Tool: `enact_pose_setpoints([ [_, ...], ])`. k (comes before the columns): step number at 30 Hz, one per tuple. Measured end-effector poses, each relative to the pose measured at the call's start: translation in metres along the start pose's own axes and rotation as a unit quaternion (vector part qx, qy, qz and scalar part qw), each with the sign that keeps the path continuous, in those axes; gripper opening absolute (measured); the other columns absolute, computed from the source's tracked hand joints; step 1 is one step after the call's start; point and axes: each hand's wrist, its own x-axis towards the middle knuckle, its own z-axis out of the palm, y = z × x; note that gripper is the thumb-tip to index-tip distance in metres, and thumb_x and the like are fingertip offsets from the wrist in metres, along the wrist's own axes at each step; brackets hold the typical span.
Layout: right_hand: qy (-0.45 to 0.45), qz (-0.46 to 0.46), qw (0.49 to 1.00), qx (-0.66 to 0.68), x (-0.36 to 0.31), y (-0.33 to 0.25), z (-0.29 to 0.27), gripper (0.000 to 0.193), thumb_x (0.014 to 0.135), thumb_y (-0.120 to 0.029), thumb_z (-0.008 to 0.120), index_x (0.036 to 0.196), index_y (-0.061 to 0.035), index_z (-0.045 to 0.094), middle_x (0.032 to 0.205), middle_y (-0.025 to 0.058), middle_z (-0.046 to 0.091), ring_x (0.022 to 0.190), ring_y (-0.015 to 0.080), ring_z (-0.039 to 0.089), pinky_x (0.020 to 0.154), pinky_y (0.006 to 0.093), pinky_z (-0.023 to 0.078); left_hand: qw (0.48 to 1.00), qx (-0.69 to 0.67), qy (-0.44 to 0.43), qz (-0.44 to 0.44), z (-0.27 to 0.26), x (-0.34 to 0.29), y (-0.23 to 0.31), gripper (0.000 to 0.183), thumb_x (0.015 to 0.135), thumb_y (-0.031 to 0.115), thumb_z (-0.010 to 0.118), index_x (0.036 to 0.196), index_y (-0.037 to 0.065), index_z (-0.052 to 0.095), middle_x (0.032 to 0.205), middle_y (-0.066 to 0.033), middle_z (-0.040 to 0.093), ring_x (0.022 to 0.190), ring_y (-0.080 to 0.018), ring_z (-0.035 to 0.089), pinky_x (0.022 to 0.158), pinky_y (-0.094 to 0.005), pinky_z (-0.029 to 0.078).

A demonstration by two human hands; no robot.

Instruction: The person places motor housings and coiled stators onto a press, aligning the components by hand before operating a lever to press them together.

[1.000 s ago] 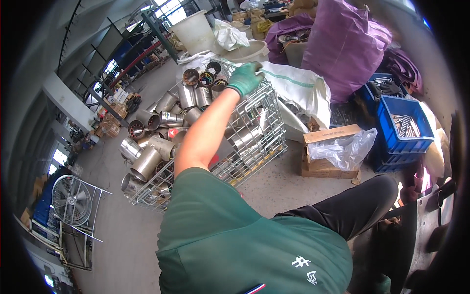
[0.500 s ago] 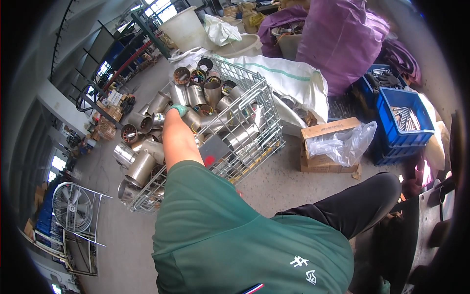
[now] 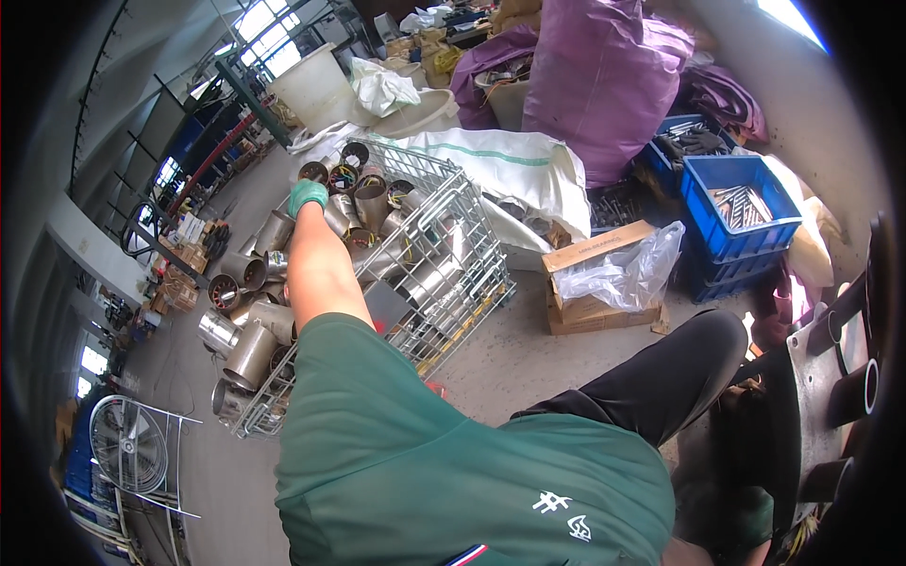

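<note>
My left hand (image 3: 307,196), in a green glove, reaches into a wire basket (image 3: 472,222) heaped with metal motor stators. It lies against the far-left stators, close to a stator (image 3: 314,173) with a dark round opening. The way its fingers bend is hidden, so I cannot tell whether it grips one. Other stators, such as a steel cylinder (image 3: 250,356) at the near left, lie tilted in the pile; several have coloured wires inside. At the lower right, in shadow, a dark green shape (image 3: 755,517) looks like my right hand gloved; its fingers cannot be made out.
Right of the basket stands a cardboard box (image 3: 599,316) with clear plastic. Blue crates (image 3: 741,245) hold metal rods. A white sack (image 3: 510,156) and a purple sack (image 3: 604,94) lie behind. A fan (image 3: 129,443) stands left; metal tubes (image 3: 854,391) stick out at right.
My left hand has moved farther into the heap, toward its far-left side. The view has shifted, and the dark green shape at the lower right shows more.
</note>
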Motion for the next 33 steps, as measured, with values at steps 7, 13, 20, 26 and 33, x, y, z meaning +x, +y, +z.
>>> enact_pose_setpoints([
  [7,0.015,-0.116,0.992,0.055,0.019,0.000,-0.005,0.045,0.084,-0.018,0.072,0.125,-0.0024,0.060,0.115,0.0180,0.061,0.104,0.0396,0.063,0.093,0.0429,0.054,0.934,-0.241,0.180,0.194,-0.090,-0.039,0.202,0.036,0.091,0.037,0.065,0.116,0.014,0.077,0.119,-0.0224,0.075,0.113,-0.0429,0.071,0.099,-0.0496,0.055],
  [13,0.022,-0.006,1.000,0.015,0.026,-0.083,-0.036,0.141,0.057,-0.046,0.095,0.169,-0.0046,0.019,0.147,0.0257,0.059,0.134,0.0421,0.059,0.113,0.0448,0.047,0.667,-0.633,0.071,0.385,-0.106,-0.198,0.444,0.010,0.086,0.014,0.076,0.087,0.004,0.078,0.084,-0.0119,0.074,0.080,-0.0226,0.066,0.081,-0.0361,0.052],
  [20,0.141,-0.110,0.983,0.043,0.034,-0.072,-0.024,0.117,0.075,-0.045,0.088,0.164,0.0023,0.028,0.149,0.0243,0.057,0.136,0.0371,0.058,0.116,0.0437,0.044,0.304,-0.710,-0.584,0.250,-0.086,-0.583,0.572,0.013,0.090,0.008,0.066,0.099,0.004,0.074,0.094,-0.0064,0.072,0.085,-0.0216,0.067,0.086,-0.0362,0.055],
  [26,0.427,-0.101,0.897,-0.047,0.016,-0.014,-0.011,0.110,0.074,-0.022,0.094,0.160,0.0054,0.031,0.153,0.0221,0.052,0.139,0.0355,0.055,0.119,0.0418,0.043,0.137,-0.381,-0.896,0.181,-0.103,-0.870,0.484,0.039,0.100,0.024,0.054,0.128,-0.002,0.063,0.126,-0.0186,0.071,0.113,-0.0330,0.069,0.108,-0.0467,0.052],
  [33,0.488,-0.129,0.793,0.341,-0.009,0.007,-0.010,0.087,0.090,-0.016,0.085,0.160,-0.0059,0.033,0.151,0.0180,0.054,0.130,0.0293,0.063,0.105,0.0405,0.055,0.012,-0.171,-0.985,-0.025,0.000,-1.037,0.394,0.037,0.109,0.027,0.047,0.128,0.003,0.067,0.127,-0.0145,0.073,0.116,-0.0287,0.069,0.107,-0.0441,0.055],
])
